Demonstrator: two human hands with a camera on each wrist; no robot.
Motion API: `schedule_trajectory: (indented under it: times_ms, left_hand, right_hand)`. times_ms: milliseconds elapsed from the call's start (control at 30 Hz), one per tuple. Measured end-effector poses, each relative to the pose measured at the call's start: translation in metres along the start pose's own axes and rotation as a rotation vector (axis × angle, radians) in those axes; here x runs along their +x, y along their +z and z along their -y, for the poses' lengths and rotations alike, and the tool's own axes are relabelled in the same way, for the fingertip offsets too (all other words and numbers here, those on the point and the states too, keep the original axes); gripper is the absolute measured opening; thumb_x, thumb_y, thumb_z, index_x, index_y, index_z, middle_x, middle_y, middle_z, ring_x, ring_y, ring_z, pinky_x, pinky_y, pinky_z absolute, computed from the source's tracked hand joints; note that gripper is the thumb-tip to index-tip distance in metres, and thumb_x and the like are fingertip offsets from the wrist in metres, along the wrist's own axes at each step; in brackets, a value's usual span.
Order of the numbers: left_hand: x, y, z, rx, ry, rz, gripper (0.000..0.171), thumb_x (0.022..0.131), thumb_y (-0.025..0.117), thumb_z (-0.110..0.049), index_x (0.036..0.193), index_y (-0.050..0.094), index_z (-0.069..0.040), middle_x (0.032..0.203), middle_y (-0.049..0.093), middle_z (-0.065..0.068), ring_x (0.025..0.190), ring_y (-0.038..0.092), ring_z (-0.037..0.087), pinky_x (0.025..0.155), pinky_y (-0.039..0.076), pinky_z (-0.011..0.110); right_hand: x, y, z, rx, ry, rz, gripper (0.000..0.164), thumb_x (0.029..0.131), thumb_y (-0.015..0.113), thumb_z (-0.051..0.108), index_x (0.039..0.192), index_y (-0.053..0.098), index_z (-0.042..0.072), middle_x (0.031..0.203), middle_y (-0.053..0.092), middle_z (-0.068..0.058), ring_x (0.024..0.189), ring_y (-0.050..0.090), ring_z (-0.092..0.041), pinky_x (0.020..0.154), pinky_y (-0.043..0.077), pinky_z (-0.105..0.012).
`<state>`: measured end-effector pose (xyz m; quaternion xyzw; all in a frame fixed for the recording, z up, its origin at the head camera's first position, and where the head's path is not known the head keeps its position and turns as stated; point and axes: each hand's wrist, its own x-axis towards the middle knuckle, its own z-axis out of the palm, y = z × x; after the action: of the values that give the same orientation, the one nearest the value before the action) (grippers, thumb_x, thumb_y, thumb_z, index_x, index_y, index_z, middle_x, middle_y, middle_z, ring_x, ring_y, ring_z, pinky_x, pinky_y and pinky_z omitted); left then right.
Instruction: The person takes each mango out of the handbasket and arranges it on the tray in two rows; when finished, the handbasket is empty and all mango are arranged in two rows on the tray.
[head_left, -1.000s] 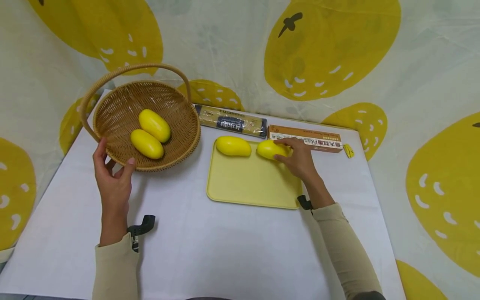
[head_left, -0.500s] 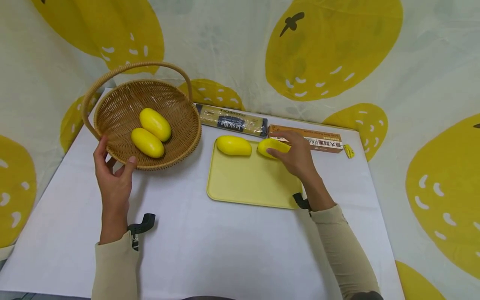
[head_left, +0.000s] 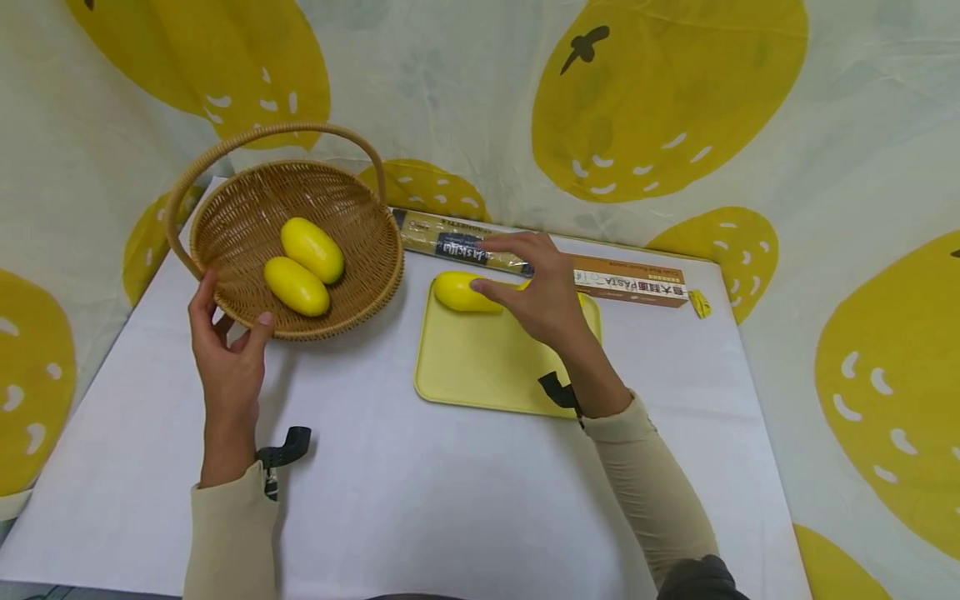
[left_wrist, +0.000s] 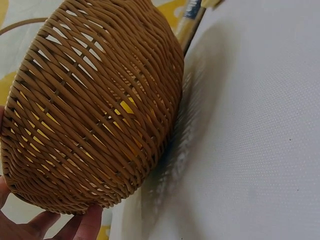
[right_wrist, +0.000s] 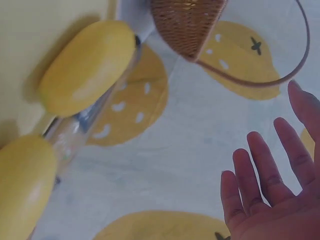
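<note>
My left hand (head_left: 228,358) grips the near-left rim of a brown wicker basket (head_left: 363,250), which tilts toward me. Inside it, two yellow mangoes (head_left: 296,286) lie side by side. In the left wrist view, fingers (left_wrist: 90,222) hold the woven underside. Over the pale yellow tray (head_left: 480,367), my right hand (head_left: 543,292) hovers with thumb and fingers spread, holding nothing. A mango (head_left: 456,292) sits at the tray's far left, just beyond the thumb. Another mango (right_wrist: 22,187) lies to its right, mostly hidden behind the hand in the head view.
Behind the tray lie a spaghetti packet (head_left: 427,233) and an orange-and-white pasta box (head_left: 633,279). A small yellow wrapped piece (head_left: 700,303) is at the box's right end. A fruit-print curtain (head_left: 465,75) hangs along the table's back edge.
My right hand has let go of the right mango on the tray and moved left toward the other one, fingers spreading. My left hand and the basket stay put.
</note>
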<state>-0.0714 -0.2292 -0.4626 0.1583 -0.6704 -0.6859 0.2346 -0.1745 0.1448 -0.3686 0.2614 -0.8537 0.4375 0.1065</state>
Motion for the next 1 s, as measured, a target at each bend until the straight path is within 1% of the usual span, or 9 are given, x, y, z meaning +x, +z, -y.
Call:
schedule_trajectory:
  times_ms: [133, 233, 400, 533, 633, 800, 867, 967, 1000]
  left_hand:
    - [0.001, -0.002, 0.000, 0.008, -0.013, -0.001, 0.080, 0.097, 0.073, -0.003, 0.164, 0.037, -0.028, 0.170, 0.032, 0.003, 0.147, 0.041, 0.032, 0.104, 0.051, 0.024]
    - [0.000, -0.003, -0.001, 0.012, -0.020, -0.002, 0.080, 0.097, 0.074, -0.006, 0.164, 0.037, -0.029, 0.171, 0.031, 0.003, 0.148, 0.041, 0.032, 0.104, 0.051, 0.023]
    - [0.000, -0.002, 0.000, 0.017, -0.018, -0.004, 0.080, 0.097, 0.073, -0.004, 0.164, 0.037, -0.028, 0.170, 0.032, 0.003, 0.147, 0.041, 0.032, 0.104, 0.050, 0.024]
    - [-0.001, -0.001, 0.000, 0.019, -0.017, -0.004, 0.080, 0.097, 0.073, -0.003, 0.164, 0.037, -0.028, 0.170, 0.032, 0.004, 0.147, 0.041, 0.031, 0.104, 0.050, 0.024]
    - [-0.001, -0.001, 0.000, 0.014, -0.015, -0.001, 0.080, 0.097, 0.073, -0.004, 0.164, 0.037, -0.028, 0.170, 0.031, 0.004, 0.147, 0.041, 0.032, 0.103, 0.050, 0.023]
    - [-0.002, -0.001, 0.000, 0.003, -0.009, 0.002, 0.080, 0.097, 0.075, -0.005, 0.164, 0.037, -0.028, 0.170, 0.031, 0.004, 0.147, 0.041, 0.032, 0.102, 0.051, 0.021]
    - [-0.002, -0.001, -0.001, 0.005, -0.008, 0.001, 0.080, 0.097, 0.075, -0.006, 0.164, 0.037, -0.027, 0.170, 0.032, 0.004, 0.147, 0.041, 0.032, 0.101, 0.051, 0.020]
    - [-0.002, -0.001, -0.001, 0.005, -0.007, -0.001, 0.080, 0.097, 0.076, -0.006, 0.164, 0.037, -0.027, 0.170, 0.032, 0.004, 0.147, 0.041, 0.032, 0.101, 0.051, 0.019]
    - [-0.003, -0.001, -0.001, 0.006, -0.006, -0.001, 0.080, 0.097, 0.076, -0.006, 0.164, 0.037, -0.027, 0.170, 0.032, 0.004, 0.147, 0.041, 0.032, 0.101, 0.051, 0.019]
  right_hand:
    - [0.010, 0.014, 0.015, 0.058, -0.043, 0.007, 0.045, 0.083, 0.093, 0.025, 0.125, 0.079, 0.018, 0.130, 0.076, 0.001, 0.128, 0.061, -0.019, 0.111, 0.047, -0.040]
    - [0.017, 0.025, 0.027, 0.081, -0.070, 0.022, 0.045, 0.083, 0.093, 0.025, 0.125, 0.079, 0.017, 0.130, 0.076, 0.001, 0.128, 0.062, -0.017, 0.111, 0.046, -0.037]
    - [0.027, 0.046, 0.041, 0.113, -0.100, 0.050, 0.045, 0.085, 0.092, 0.024, 0.126, 0.078, 0.014, 0.131, 0.076, 0.000, 0.127, 0.062, -0.017, 0.111, 0.046, -0.034]
    - [0.032, 0.062, 0.049, 0.130, -0.091, 0.077, 0.046, 0.086, 0.091, 0.026, 0.129, 0.077, 0.016, 0.131, 0.075, 0.001, 0.128, 0.062, -0.016, 0.111, 0.046, -0.033]
    - [0.036, 0.075, 0.054, 0.138, -0.069, 0.106, 0.047, 0.087, 0.090, 0.029, 0.131, 0.076, 0.018, 0.131, 0.075, 0.001, 0.128, 0.060, -0.016, 0.110, 0.046, -0.032]
    - [0.042, 0.092, 0.064, 0.133, -0.048, 0.145, 0.050, 0.087, 0.090, 0.031, 0.133, 0.075, 0.018, 0.132, 0.075, 0.001, 0.126, 0.060, -0.017, 0.110, 0.046, -0.031]
    - [0.045, 0.099, 0.068, 0.132, -0.028, 0.171, 0.052, 0.088, 0.089, 0.033, 0.135, 0.074, 0.018, 0.133, 0.075, 0.002, 0.129, 0.060, -0.015, 0.117, 0.042, -0.029]
    - [0.051, 0.109, 0.073, 0.147, 0.006, 0.218, 0.055, 0.089, 0.088, 0.034, 0.139, 0.071, 0.020, 0.137, 0.072, 0.004, 0.133, 0.060, -0.012, 0.118, 0.039, -0.025]
    - [0.052, 0.113, 0.074, 0.150, 0.012, 0.235, 0.057, 0.089, 0.088, 0.034, 0.141, 0.070, 0.020, 0.139, 0.071, 0.004, 0.133, 0.059, -0.011, 0.117, 0.040, -0.024]
